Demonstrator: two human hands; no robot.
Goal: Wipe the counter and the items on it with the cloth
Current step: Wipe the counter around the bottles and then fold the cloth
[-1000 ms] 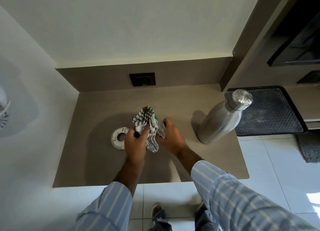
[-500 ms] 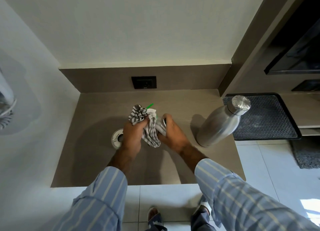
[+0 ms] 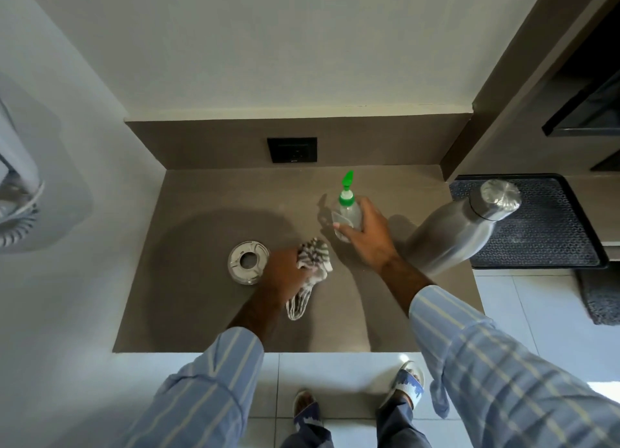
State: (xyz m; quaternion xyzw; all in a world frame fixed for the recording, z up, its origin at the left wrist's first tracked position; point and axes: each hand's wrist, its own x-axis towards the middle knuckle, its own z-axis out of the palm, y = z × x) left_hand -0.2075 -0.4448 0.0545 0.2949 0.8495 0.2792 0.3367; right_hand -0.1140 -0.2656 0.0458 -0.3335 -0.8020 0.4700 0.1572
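My left hand (image 3: 285, 274) grips a grey-and-white striped cloth (image 3: 310, 269), bunched and resting on the brown counter (image 3: 188, 300). My right hand (image 3: 370, 236) holds a clear pump bottle (image 3: 347, 214) with a green nozzle, upright on the counter to the right of the cloth. A round metal ring (image 3: 248, 262) lies just left of my left hand. A tall steel bottle (image 3: 459, 231) stands at the counter's right end, close beside my right wrist.
A black socket plate (image 3: 292, 149) sits in the backsplash. A dark perforated mat (image 3: 543, 222) lies right of the counter on a lower ledge. White walls close the left and back. Tiled floor and my feet show below the counter's front edge.
My hands have separated. The right hand carried the pump bottle out of the cloth and set it upright further back; the left hand lowered the cloth onto the counter.
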